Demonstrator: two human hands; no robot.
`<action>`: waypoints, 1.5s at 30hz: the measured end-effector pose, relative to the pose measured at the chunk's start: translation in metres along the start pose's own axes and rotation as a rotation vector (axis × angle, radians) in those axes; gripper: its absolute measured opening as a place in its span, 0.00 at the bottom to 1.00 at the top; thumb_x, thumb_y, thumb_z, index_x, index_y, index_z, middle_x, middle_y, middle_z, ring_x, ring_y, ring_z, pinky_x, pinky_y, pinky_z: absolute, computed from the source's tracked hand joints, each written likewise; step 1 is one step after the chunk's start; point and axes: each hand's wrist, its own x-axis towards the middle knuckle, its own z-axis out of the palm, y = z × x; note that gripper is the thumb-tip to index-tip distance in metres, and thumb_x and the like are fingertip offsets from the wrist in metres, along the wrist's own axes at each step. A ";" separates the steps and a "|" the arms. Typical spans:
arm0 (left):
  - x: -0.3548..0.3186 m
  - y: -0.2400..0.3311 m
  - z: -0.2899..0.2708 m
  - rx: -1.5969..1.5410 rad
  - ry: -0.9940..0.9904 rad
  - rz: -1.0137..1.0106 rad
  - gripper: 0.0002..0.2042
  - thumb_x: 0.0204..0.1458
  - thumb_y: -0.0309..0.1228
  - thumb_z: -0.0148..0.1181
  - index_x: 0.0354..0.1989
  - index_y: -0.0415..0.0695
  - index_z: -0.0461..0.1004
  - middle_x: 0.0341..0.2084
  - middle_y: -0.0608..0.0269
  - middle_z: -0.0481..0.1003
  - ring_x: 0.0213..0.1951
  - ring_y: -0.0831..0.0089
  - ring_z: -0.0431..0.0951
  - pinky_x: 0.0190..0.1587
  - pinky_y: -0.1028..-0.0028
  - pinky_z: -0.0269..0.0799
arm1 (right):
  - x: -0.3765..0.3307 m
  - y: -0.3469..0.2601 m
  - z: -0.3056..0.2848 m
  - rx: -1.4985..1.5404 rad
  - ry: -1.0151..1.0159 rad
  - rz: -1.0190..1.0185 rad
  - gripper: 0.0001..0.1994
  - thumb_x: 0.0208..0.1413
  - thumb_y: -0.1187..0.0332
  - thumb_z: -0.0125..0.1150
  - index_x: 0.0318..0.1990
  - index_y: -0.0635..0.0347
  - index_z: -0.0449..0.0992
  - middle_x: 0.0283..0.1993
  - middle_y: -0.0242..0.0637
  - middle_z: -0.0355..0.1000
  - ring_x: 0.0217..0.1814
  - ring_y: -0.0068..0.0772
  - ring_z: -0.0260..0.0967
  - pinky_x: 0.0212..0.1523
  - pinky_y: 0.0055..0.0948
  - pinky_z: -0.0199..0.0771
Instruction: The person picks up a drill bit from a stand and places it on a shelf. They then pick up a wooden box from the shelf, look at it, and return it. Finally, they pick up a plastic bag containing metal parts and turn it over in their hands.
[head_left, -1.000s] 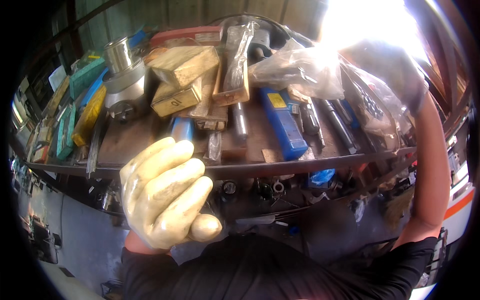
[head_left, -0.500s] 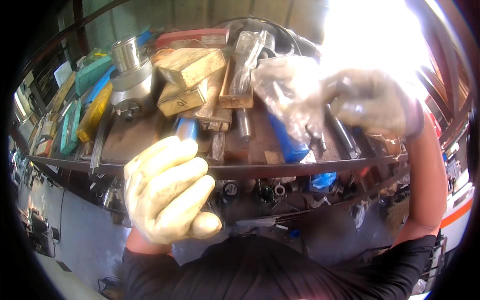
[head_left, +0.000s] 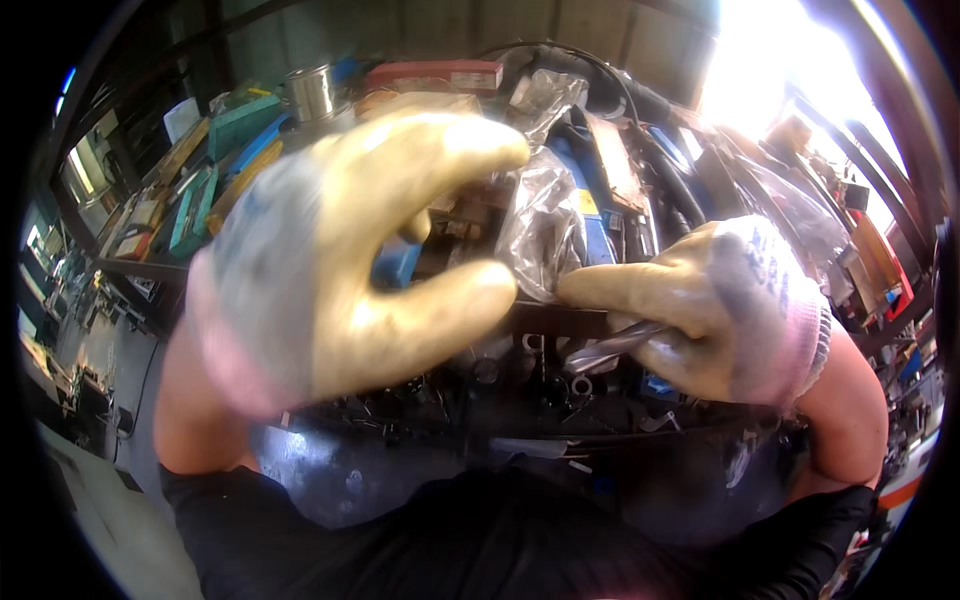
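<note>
My left hand (head_left: 370,260), in a yellow-coated glove, is raised over the shelf, its thumb and fingers wide apart and nothing between them. My right hand (head_left: 715,310), gloved likewise, is closed around a shiny metal drill bit (head_left: 612,348); its fluted end sticks out towards the left. The fingertip of my right hand meets the lower edge of a crumpled clear plastic bag (head_left: 545,225). What the bag contains cannot be made out. Between the bag and my right hand lies a blue case (head_left: 592,235) on the shelf.
Crowded on the shelf (head_left: 150,268) are a red box (head_left: 435,75), a metal cylinder (head_left: 311,92), green boxes (head_left: 243,125) and a wooden piece (head_left: 615,165). Dark metal parts fill the lower shelf. Strong light glares at the upper right.
My right hand has come back from the shelf's right side towards me and now shows a drill bit. My left hand has risen and spread from its curled shape. The view has shifted.
</note>
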 end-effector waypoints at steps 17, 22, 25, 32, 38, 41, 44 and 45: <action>0.026 -0.011 -0.010 0.060 0.097 -0.220 0.10 0.59 0.17 0.55 0.45 0.37 0.81 0.42 0.61 0.83 0.46 0.75 0.81 0.55 0.74 0.76 | 0.014 0.016 -0.029 0.404 0.208 0.500 0.17 0.62 0.67 0.66 0.55 0.68 0.81 0.51 0.41 0.83 0.52 0.30 0.79 0.57 0.30 0.77; 0.015 -0.011 -0.019 -0.014 0.229 -0.325 0.12 0.61 0.17 0.55 0.50 0.35 0.81 0.47 0.60 0.83 0.50 0.76 0.81 0.59 0.74 0.74 | 0.031 0.021 -0.032 0.342 0.118 0.368 0.21 0.59 0.64 0.69 0.56 0.68 0.80 0.54 0.47 0.81 0.56 0.36 0.78 0.60 0.34 0.78; 0.011 -0.011 -0.021 -0.065 0.213 -0.296 0.13 0.61 0.17 0.56 0.52 0.36 0.81 0.48 0.60 0.84 0.51 0.75 0.81 0.61 0.74 0.73 | 0.038 0.019 -0.022 0.457 0.132 0.350 0.24 0.56 0.66 0.70 0.59 0.70 0.79 0.55 0.48 0.80 0.58 0.37 0.78 0.60 0.33 0.80; -0.004 -0.016 -0.017 -0.057 0.252 -0.328 0.12 0.62 0.18 0.57 0.52 0.36 0.80 0.47 0.61 0.84 0.51 0.75 0.81 0.61 0.73 0.73 | 0.066 0.027 -0.010 0.031 -0.154 0.487 0.24 0.54 0.60 0.69 0.58 0.59 0.82 0.49 0.45 0.84 0.50 0.36 0.82 0.58 0.35 0.80; -0.024 -0.011 -0.022 0.021 0.199 -0.357 0.12 0.62 0.20 0.57 0.52 0.37 0.81 0.47 0.60 0.83 0.51 0.74 0.81 0.60 0.72 0.73 | 0.079 0.020 -0.008 -0.087 -0.253 0.540 0.21 0.55 0.58 0.67 0.55 0.56 0.85 0.45 0.41 0.85 0.46 0.34 0.82 0.54 0.36 0.80; -0.035 0.007 -0.021 0.126 0.181 -0.313 0.13 0.62 0.22 0.58 0.53 0.37 0.81 0.49 0.59 0.82 0.51 0.72 0.80 0.58 0.70 0.74 | 0.071 0.027 -0.009 0.015 -0.175 0.438 0.19 0.57 0.60 0.67 0.54 0.59 0.84 0.44 0.41 0.84 0.44 0.34 0.81 0.53 0.37 0.80; -0.039 0.028 -0.012 0.364 0.056 -0.103 0.20 0.54 0.31 0.68 0.55 0.39 0.79 0.49 0.55 0.80 0.50 0.65 0.81 0.53 0.69 0.75 | 0.063 0.044 -0.005 0.136 -0.122 0.381 0.19 0.61 0.62 0.67 0.55 0.63 0.83 0.44 0.42 0.84 0.46 0.33 0.79 0.55 0.37 0.78; -0.039 0.021 -0.004 0.395 0.033 -0.102 0.21 0.53 0.33 0.69 0.56 0.40 0.79 0.48 0.53 0.80 0.49 0.60 0.81 0.54 0.66 0.75 | 0.061 0.048 -0.006 0.160 -0.143 0.424 0.19 0.61 0.62 0.67 0.55 0.63 0.83 0.45 0.43 0.84 0.47 0.33 0.79 0.56 0.37 0.78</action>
